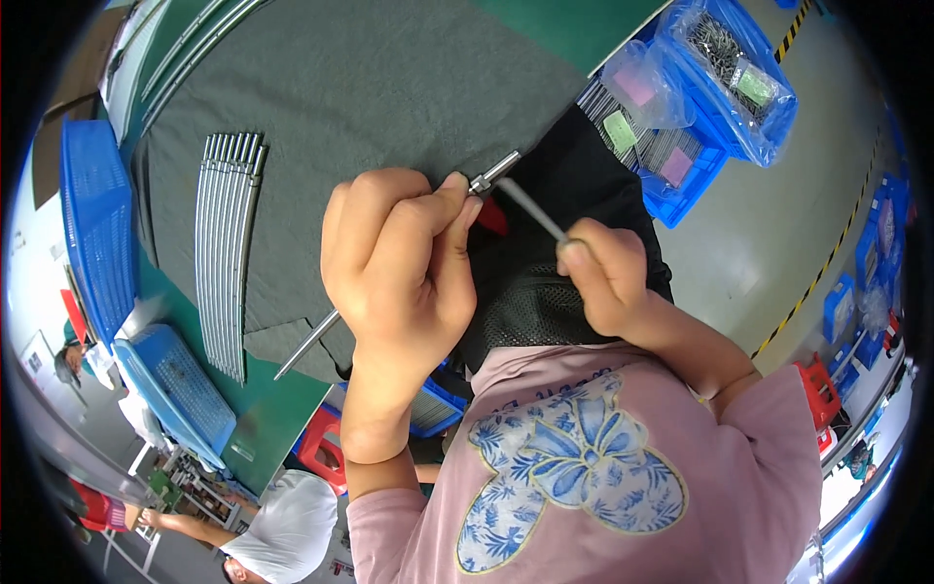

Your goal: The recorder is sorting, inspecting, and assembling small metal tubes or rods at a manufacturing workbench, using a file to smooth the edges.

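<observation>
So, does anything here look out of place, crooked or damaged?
Nothing stands out. The left hand grips a long metal rod, the right hand holds a thin grey stick at its tip. The other rods lie in a neat row on the grey mat.

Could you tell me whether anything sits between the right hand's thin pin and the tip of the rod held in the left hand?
Nothing visible does. The left hand holds the metal rod near its tip, and the right hand holds the thin pin, whose end already reaches that tip, above the dark lap.
</observation>
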A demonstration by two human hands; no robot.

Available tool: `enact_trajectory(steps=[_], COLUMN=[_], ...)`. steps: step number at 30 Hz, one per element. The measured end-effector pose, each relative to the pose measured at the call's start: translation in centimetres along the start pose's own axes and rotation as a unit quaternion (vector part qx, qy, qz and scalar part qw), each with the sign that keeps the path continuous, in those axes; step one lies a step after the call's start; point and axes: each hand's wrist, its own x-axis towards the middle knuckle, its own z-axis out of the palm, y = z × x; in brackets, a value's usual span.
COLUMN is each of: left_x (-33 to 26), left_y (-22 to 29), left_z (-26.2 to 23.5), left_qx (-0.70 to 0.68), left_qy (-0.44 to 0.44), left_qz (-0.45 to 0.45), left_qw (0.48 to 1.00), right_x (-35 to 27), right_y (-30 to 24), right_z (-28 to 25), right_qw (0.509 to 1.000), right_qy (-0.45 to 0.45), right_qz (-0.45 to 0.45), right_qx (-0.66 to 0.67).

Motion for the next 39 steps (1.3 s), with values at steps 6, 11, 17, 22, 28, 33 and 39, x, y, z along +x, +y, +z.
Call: enact_trajectory(steps=[6, 11, 17, 22, 28, 33, 39], left_x=[0.0, 0.2, 0.3, 0.1, 0.2, 0.0, -0.1], left_y=[-0.3, 0.0, -0.2, -0.2, -0.3, -0.4, -0.2], left_z=[-0.1, -0.2, -0.5, -0.2, 0.0, 0.1, 0.4], left_qx=[0.011, -0.007, -0.004, -0.015, -0.017, -0.020, -0.015], left_qy=[-0.004, -0.002, -0.015, -0.005, -0.004, 0.006, 0.017], left_qz=[0.002, -0.056, -0.027, -0.030, -0.025, -0.019, -0.028], left_qw=[1.000, 0.998, 1.000, 0.999, 1.000, 1.000, 0.999], right_x=[3.7, 5.7, 5.1, 6.2, 7.9, 6.6, 3.1], right_y=[0.2, -0.4, -1.9, -4.1, -4.3, -3.6, -5.3], right_z=[-0.2, 1.0, 1.0, 2.3, 3.1, 0.5, -0.5], right_qw=[0.966, 0.947, 0.927, 0.966, 0.949, 0.928, 0.991], right_qy=[0.190, 0.194, 0.179, 0.182, 0.247, 0.307, 0.081], right_qz=[-0.020, 0.041, 0.043, -0.028, -0.152, -0.071, 0.094], right_qx=[0.173, 0.254, 0.327, 0.180, -0.127, -0.198, 0.058])
